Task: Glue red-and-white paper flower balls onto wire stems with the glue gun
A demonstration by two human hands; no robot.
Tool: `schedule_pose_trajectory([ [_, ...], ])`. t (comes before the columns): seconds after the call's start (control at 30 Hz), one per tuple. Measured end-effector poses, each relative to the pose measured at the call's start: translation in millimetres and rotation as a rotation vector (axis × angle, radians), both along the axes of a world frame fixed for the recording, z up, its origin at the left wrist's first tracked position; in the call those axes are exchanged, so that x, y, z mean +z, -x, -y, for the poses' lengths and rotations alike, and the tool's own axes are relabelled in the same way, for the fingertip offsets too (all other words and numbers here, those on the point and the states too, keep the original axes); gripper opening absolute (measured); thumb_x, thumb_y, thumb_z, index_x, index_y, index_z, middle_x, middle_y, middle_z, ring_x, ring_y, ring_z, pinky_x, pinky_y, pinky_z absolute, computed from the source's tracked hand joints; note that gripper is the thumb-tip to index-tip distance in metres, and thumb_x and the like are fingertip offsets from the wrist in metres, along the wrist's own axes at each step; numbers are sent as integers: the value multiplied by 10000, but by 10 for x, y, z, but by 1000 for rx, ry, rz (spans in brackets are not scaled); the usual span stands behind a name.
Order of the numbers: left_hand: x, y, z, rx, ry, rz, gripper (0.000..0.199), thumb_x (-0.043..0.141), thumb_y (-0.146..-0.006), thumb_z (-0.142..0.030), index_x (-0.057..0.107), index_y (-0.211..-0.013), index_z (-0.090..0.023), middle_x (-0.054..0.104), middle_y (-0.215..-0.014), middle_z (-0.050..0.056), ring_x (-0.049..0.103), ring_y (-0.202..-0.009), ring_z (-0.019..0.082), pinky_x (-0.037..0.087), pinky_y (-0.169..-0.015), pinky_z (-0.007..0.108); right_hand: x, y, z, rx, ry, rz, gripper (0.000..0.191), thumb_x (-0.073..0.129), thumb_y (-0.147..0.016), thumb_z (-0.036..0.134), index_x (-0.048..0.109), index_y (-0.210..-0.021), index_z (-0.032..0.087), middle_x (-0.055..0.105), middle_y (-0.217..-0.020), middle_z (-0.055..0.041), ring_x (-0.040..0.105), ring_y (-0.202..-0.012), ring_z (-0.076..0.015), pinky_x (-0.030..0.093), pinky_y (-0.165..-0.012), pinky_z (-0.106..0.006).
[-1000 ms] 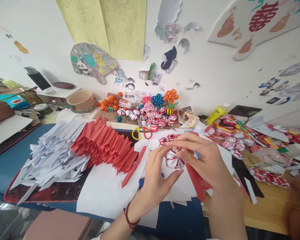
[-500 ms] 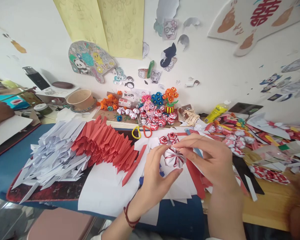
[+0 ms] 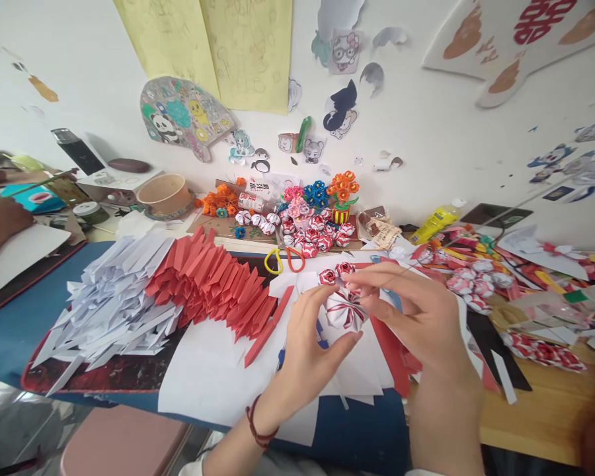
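A white-and-red folded paper ball (image 3: 346, 312) is gripped between both hands above white paper sheets (image 3: 203, 380). The left hand (image 3: 307, 337) curls its fingers around the ball's nine o'clock side, thumb beneath at six; the right hand (image 3: 421, 307) pinches with thumb and forefinger at two. Just beyond the ball, towards twelve, sit small red-and-white rosettes (image 3: 328, 277). Scissors (image 3: 285, 260) with yellow and orange handles lie at ten, and a cluster of paper flowers (image 3: 315, 233) at eleven. Red folded strips (image 3: 213, 284) spread at nine, white strips (image 3: 114, 304) past them. A yellow bottle (image 3: 435, 223) leans at two; bare wooden tabletop (image 3: 506, 423) shows at four.
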State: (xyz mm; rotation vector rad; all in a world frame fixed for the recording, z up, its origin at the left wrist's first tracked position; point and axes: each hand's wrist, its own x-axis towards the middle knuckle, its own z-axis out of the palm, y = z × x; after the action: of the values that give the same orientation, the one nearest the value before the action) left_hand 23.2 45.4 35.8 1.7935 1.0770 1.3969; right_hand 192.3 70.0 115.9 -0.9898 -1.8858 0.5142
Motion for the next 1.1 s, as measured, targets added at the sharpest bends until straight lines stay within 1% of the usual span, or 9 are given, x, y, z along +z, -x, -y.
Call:
schedule_pose_trajectory([
  [0.1, -3, 4, -17, -2, 6, 8, 558, 759, -885, -223, 510, -1383, -260, 623, -1371, 93, 565, -1294, 274, 452, -1091, 425, -115, -84, 15, -5, 87, -24, 473, 749, -900, 455, 658, -1355, 365, 701, -1308, -32, 676, -1064, -207, 551, -939, -325],
  [0.2, -22, 9, -36, 4, 4, 18, 551, 752, -893, -228, 509, -1387, -263, 624, -1367, 92, 573, -1286, 270, 460, -1082, 415, -290, -134, 97, -46, 209, -25, 615, 782, -875, 437, 564, -1447, 381, 622, -1457, -24, 613, -1264, -245, 528, -1028, -353],
  [0.3, -53, 0, -49, 7, -18, 20, 569, 762, -889, -237, 502, -1394, -273, 621, -1381, 87, 574, -1296, 266, 440, -1109, 412, -453, -106, 213, -66, 319, -12, 601, 792, -872, 381, 569, -1431, 388, 615, -1478, -1, 557, -1375, -256, 482, -1121, -375],
  [0.4, -82, -24, -51, 8, -22, 9, 562, 749, -895, -226, 502, -1397, -282, 622, -1382, 80, 572, -1302, 262, 429, -1125, 413, -552, -37, 293, -112, 345, -47, 533, 762, -899, 361, 593, -1402, 408, 635, -1457, 20, 578, -1361, -239, 468, -1151, -381],
  [0.57, -75, 25, -29, -7, -13, -27, 577, 730, -909, -216, 487, -1428, -289, 598, -1410, 80, 542, -1342, 253, 408, -1151, 400, -594, 21, 325, -171, 320, -78, 480, 761, -902, 352, 634, -1358, 427, 667, -1410, 38, 605, -1329, -214, 492, -1127, -342],
  [0.77, 11, 343, -4, -263, 77, -64, 616, 619, -1004, -260, 381, -1570, -314, 444, -1604, 70, 366, -1509, 242, 293, -1249, 377, -606, 8, 365, -182, 261, -59, 508, 775, -894, 330, 627, -1371, 428, 677, -1399, 40, 618, -1316, -204, 503, -1112, -314],
  [0.83, 26, 406, -18, -297, 95, -18, 549, 557, -1040, -280, 402, -1565, -320, 464, -1593, 61, 410, -1478, 232, 311, -1233, 362, -614, 13, 375, -179, 250, -41, 499, 776, -894, 328, 633, -1364, 422, 684, -1391, 37, 627, -1306, -205, 508, -1109, -315],
  [0.93, 30, 406, -52, -264, 86, 36, 449, 495, -1070, -291, 487, -1518, -321, 546, -1524, 56, 479, -1418, 224, 354, -1191, 350, -628, 31, 381, -166, 238, -22, 483, 778, -893, 330, 646, -1353, 402, 696, -1375, 24, 643, -1288, -208, 524, -1097, -321],
  [1.1, 13, 332, -83, -211, 51, 23, 350, 531, -1061, -263, 626, -1394, -312, 665, -1384, 44, 570, -1314, 217, 384, -1143, 362, -644, 55, 394, -145, 194, -15, 496, 774, -897, 313, 641, -1367, 401, 686, -1396, 22, 656, -1282, -208, 553, -1074, -308],
])
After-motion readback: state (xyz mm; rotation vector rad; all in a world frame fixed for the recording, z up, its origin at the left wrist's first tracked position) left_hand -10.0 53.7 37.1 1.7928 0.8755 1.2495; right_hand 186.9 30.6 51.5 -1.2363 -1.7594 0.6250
